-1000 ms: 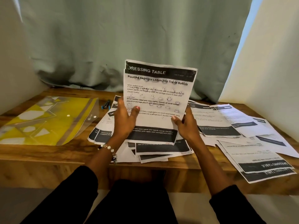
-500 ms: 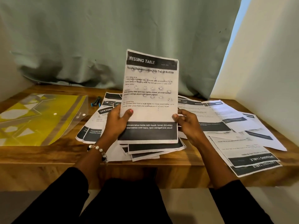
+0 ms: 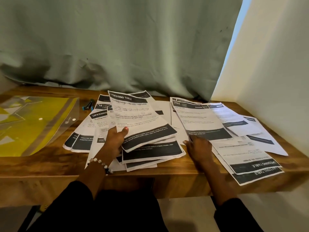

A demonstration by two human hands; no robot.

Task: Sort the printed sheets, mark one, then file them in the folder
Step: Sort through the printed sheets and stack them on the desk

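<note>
Gripping a small stack of printed sheets (image 3: 142,121) in the left hand (image 3: 115,139), thumb on top & fingers underneath, stack angled low over the middle pile (image 3: 150,153) near the front edge of the wooden table (image 3: 175,168). Top sheet reads "DRESSING TABLE" in a dark header band, txt below too blurred to read. A beaded bracelet (image 3: 100,162) sits on the left wrist.

Right hand (image 3: 199,148) is down on the table, pinching the near corner of a sheet (image 3: 202,121) headed "2762", fingers curled onto its edge. That sheet lies on the right-hand spread of papers (image 3: 254,148), which fans out twd the white wall (image 3: 275,64); two sheets at the front right lie upside down to the camera.

More sheets (image 3: 82,139) lie left of the held stack, flat on the wood. The folder (image 3: 33,124), clear w/ yellow inside, lies flat at the far left, flap snaps visible. A dark pen w/ blue cap (image 3: 87,105) lies just beyond the folder's right edge. Green curtain (image 3: 117,47) hangs behind.
</note>
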